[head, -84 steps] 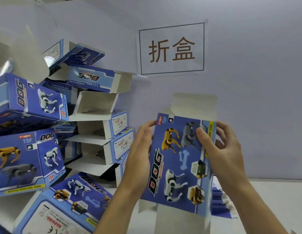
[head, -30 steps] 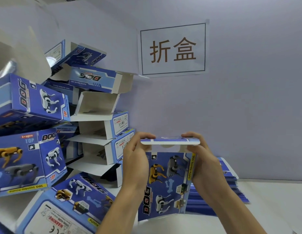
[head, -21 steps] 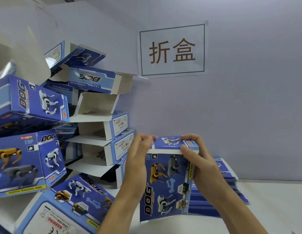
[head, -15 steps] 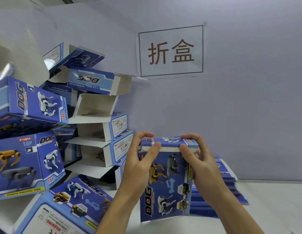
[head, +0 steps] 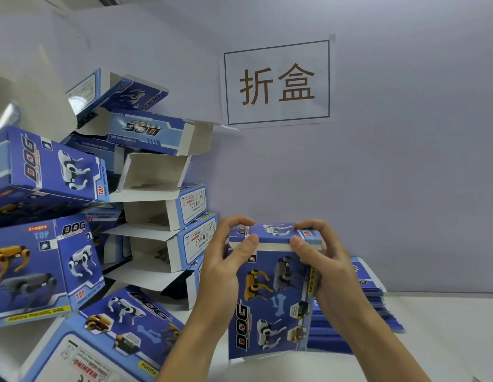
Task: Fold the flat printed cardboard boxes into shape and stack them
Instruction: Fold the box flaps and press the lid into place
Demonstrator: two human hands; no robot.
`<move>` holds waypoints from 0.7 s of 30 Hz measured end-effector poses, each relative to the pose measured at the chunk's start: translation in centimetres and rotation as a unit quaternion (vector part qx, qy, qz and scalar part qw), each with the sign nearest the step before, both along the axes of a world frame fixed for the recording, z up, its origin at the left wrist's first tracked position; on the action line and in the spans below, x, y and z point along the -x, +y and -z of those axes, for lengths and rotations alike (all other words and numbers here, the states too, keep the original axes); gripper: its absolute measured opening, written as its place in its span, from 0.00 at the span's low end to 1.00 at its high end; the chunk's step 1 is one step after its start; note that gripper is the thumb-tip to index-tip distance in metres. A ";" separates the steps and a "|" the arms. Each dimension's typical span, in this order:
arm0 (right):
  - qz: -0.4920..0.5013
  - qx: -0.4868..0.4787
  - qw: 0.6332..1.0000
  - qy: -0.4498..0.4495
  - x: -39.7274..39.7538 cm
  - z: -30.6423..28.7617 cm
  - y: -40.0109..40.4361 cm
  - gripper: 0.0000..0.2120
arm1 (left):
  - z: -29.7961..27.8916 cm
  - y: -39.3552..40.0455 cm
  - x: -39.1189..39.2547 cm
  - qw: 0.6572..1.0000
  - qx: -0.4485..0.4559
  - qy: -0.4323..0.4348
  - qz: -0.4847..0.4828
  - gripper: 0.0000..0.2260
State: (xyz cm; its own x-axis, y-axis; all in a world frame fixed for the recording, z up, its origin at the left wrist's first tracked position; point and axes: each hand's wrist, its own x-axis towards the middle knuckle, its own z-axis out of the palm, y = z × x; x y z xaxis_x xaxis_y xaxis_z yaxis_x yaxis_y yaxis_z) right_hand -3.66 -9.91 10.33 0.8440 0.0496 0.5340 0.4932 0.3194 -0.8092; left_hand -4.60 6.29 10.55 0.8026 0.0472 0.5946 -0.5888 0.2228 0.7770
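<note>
Since the earlier frames, when the top flap stood up behind the raised box, that flap has been folded flat over the top of the box [head: 270, 301], which is now held upright on the white table [head: 432, 340]. It is gripped near its top edge by the left hand [head: 226, 266] and the right hand [head: 325, 268], thumbs pressed on the lid's front lip and fingers curled over it. Behind the box a stack of flat blanks [head: 350, 321] is seen, folded boxes [head: 157, 216] are piled at the left, and a paper sign [head: 277, 82] is fixed to the wall.
</note>
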 end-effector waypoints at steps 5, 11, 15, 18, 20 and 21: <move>-0.037 -0.011 0.999 0.006 -0.2 0.1 -0.5 0.10 | 0.0 0.5 -0.1 1.000 -0.006 0.002 0.023 0.07; -0.064 -0.027 0.997 0.026 -0.1 -0.1 -0.8 0.08 | -0.2 0.7 0.0 0.998 -0.021 0.015 0.055 0.12; -0.080 -0.034 0.996 0.031 0.3 -0.3 -0.6 0.07 | -0.3 1.0 -0.1 0.998 -0.020 0.029 0.050 0.08; -0.082 -0.033 0.996 0.030 0.4 -0.3 -0.6 0.06 | -0.5 0.7 0.1 0.999 -0.014 0.025 0.031 0.09; -0.079 -0.027 0.996 0.029 0.4 -0.3 -0.7 0.05 | -0.7 0.4 0.2 1.000 -0.013 0.018 0.017 0.09; -0.075 -0.025 0.996 0.029 0.4 -0.3 -0.7 0.05 | -0.7 0.2 0.2 1.000 -0.012 0.013 0.009 0.10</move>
